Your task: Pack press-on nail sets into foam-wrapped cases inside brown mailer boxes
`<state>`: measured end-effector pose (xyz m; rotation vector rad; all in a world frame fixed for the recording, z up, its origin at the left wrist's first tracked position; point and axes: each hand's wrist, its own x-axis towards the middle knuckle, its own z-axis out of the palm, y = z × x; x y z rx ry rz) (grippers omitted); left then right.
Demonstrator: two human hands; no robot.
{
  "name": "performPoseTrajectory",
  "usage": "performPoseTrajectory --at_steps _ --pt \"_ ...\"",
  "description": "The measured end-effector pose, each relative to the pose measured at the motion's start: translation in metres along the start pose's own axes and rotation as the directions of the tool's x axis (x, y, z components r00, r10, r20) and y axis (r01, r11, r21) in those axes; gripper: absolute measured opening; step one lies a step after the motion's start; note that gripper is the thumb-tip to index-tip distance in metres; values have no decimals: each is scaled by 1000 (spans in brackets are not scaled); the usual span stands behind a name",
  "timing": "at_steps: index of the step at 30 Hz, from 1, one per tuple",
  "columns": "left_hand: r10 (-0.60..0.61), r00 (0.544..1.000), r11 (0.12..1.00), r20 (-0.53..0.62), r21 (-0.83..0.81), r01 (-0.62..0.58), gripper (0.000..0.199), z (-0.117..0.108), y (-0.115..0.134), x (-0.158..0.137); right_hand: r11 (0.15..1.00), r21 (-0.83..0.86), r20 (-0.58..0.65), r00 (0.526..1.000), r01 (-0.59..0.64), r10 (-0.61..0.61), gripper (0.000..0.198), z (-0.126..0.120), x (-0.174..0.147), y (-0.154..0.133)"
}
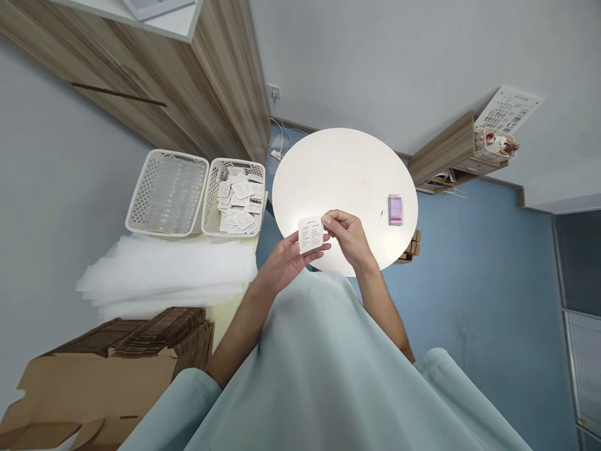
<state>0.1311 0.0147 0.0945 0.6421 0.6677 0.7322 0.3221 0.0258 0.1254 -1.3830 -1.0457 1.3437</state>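
Between both hands is a small white printed card (310,235) with rounded corners, its lines of text too small to read. My left hand (285,260) holds it from the left and below, thumb at the edge and fingers behind. At the card's upper right corner, my right hand (346,233) pinches it between thumb and forefinger. Both hands are over the near edge of a round white table (342,169). Toward the table's right side lies a purple phone-like rectangle (395,210), its face blurred out.
Left of me stand a white basket of clear plastic pieces (169,194) and a basket with many white cards (239,200). Nearer are white foam sheets (173,269) and flattened cardboard boxes (103,376). A wooden cabinet (220,75) rises behind; a low shelf (451,150) stands right.
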Motion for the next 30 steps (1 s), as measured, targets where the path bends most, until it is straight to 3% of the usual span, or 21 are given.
performPoseTrajectory --at_steps 3,5,8,12,16,23,30 --pt "63 989 995 -133 83 -52 77 -1 -2 3 994 -106 -145 989 16 -31 41 3 -1 2" --pt "136 955 978 -263 187 -87 75 -1 -4 5 986 -167 -204 978 4 -38 42 6 -2 1" --pt "281 869 922 -407 366 -127 76 -2 -7 7 977 -213 -173 985 -7 -30 46 12 -5 -1" --pt "409 812 824 -416 551 -132 72 -1 -10 6 967 -254 -150 988 5 -45 45 19 -7 -2" --pt "450 797 779 -402 613 -130 68 -1 -10 4 957 -289 -177 981 26 -80 39 20 -5 2" --pt "418 787 839 -454 525 -143 60 -4 -3 4 974 -226 -195 979 5 -50 43 9 3 4" --pt "361 820 886 -443 439 -153 54 -10 0 4 997 -81 -131 991 13 -24 41 6 7 4"
